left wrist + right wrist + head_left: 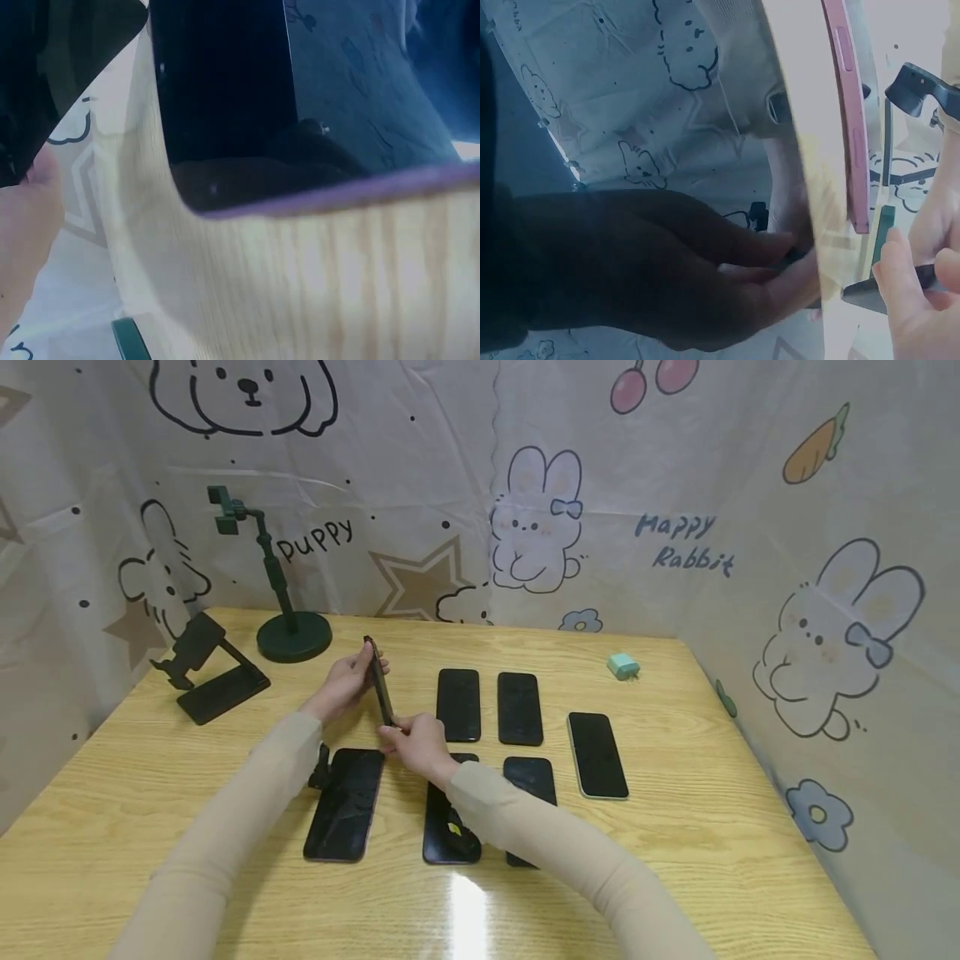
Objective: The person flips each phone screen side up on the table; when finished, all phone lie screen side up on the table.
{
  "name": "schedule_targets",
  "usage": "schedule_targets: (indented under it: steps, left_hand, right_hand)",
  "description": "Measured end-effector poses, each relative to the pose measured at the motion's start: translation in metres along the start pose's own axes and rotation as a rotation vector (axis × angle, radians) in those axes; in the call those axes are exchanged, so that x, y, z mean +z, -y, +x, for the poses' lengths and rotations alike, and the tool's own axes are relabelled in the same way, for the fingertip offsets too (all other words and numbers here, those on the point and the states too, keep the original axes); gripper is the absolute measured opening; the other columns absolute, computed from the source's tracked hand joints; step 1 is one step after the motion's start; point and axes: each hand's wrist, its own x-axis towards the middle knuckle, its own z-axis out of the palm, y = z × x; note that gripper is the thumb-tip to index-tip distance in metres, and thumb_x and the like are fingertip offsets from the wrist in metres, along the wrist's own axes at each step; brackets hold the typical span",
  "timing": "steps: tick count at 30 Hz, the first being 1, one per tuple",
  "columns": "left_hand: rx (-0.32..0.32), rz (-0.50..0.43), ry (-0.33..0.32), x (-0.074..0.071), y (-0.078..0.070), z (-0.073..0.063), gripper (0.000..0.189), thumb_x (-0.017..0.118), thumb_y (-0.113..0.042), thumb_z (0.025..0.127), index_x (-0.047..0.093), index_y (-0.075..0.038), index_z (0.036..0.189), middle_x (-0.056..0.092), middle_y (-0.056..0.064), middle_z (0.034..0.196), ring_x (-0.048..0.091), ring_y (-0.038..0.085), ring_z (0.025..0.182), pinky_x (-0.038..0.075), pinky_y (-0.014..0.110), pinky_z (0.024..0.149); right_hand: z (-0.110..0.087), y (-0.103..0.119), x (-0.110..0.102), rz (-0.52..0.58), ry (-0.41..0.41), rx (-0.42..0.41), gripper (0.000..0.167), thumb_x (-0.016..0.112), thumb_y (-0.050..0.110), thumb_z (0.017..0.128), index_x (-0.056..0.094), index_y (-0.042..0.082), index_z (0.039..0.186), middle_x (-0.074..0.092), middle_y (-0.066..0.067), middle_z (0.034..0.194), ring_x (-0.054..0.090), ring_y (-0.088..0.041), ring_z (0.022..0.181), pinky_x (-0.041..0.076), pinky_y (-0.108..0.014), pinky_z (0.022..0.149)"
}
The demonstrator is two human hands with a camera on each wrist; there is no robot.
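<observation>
My left hand (348, 681) grips the far end of a dark smartphone (382, 687), which is raised off the table and seen nearly edge-on. The near end of that phone is pinched by my right hand (422, 745). Below the hands lies another phone with a pinkish-purple edge (344, 805), shown large in the left wrist view as a black reflective screen (225, 97). In the right wrist view, fingers (904, 292) hold the dark phone's corner, and a dim reflection of a hand fills the left side.
More phones lie face up: two at the back (458, 705) (520, 708), a light-edged one (597, 755) at right, and two partly under my right arm (450, 810) (530, 777). A black folding stand (217, 672), a green phone stand (294, 637) and a mint charger (622, 666) stand around.
</observation>
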Motion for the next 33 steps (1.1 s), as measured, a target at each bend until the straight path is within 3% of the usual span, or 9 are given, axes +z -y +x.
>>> schedule_targets:
  steps: [2, 5, 11, 17, 24, 33]
  left_hand:
    - [0.018, 0.021, -0.021, -0.002, 0.001, 0.000, 0.077, 0.042, -0.046, 0.096, 0.027, 0.011, 0.145, 0.046, 0.019, 0.134, 0.056, 0.010, 0.110, 0.035, 0.031, 0.111]
    - [0.020, 0.110, -0.057, -0.007, 0.003, -0.001, 0.071, 0.050, -0.038, 0.097, 0.027, 0.007, 0.147, 0.039, 0.023, 0.143, 0.049, 0.022, 0.125, 0.035, 0.034, 0.111]
    - [-0.019, 0.117, -0.068, -0.014, 0.008, -0.003, 0.059, 0.057, -0.019, 0.097, 0.032, 0.004, 0.146, 0.033, 0.021, 0.151, 0.035, 0.029, 0.139, 0.033, 0.036, 0.112]
    - [-0.007, 0.159, -0.104, -0.017, 0.009, -0.004, 0.052, 0.054, -0.015, 0.098, 0.036, 0.004, 0.144, 0.036, 0.021, 0.150, 0.038, 0.030, 0.137, 0.037, 0.038, 0.109]
    - [0.008, 0.135, -0.175, -0.012, 0.010, -0.002, 0.049, 0.057, -0.013, 0.097, 0.043, 0.001, 0.141, 0.044, 0.020, 0.145, 0.045, 0.027, 0.131, 0.042, 0.034, 0.104]
    - [-0.012, 0.186, -0.191, -0.017, 0.009, -0.002, 0.051, 0.057, -0.021, 0.097, 0.044, -0.006, 0.143, 0.047, 0.017, 0.141, 0.056, 0.016, 0.113, 0.052, 0.025, 0.089]
  right_hand:
    - [0.001, 0.001, 0.000, 0.005, -0.011, -0.002, 0.037, 0.058, 0.016, 0.096, 0.057, -0.001, 0.129, 0.072, -0.016, 0.102, 0.073, -0.019, 0.081, 0.057, -0.024, 0.071]
    - [0.003, 0.000, -0.001, -0.003, -0.030, 0.007, 0.033, 0.056, 0.012, 0.097, 0.059, -0.005, 0.125, 0.073, -0.016, 0.094, 0.073, -0.019, 0.081, 0.057, -0.023, 0.070]
    - [0.004, -0.007, -0.001, -0.018, -0.053, 0.063, 0.027, 0.058, 0.007, 0.095, 0.065, -0.009, 0.115, 0.074, -0.016, 0.084, 0.073, -0.018, 0.076, 0.057, -0.021, 0.065]
    - [0.008, -0.006, -0.002, -0.074, -0.077, 0.090, 0.022, 0.060, 0.007, 0.094, 0.069, -0.008, 0.108, 0.073, -0.013, 0.078, 0.072, -0.017, 0.070, 0.056, -0.022, 0.062]
    - [0.015, -0.009, -0.003, 0.026, -0.120, 0.158, 0.028, 0.062, 0.001, 0.091, 0.062, -0.012, 0.117, 0.073, -0.018, 0.082, 0.073, -0.021, 0.069, 0.057, -0.024, 0.059]
    - [0.020, -0.002, -0.002, 0.009, -0.079, 0.213, 0.032, 0.065, -0.001, 0.088, 0.060, -0.012, 0.118, 0.073, -0.019, 0.082, 0.073, -0.023, 0.071, 0.057, -0.025, 0.058]
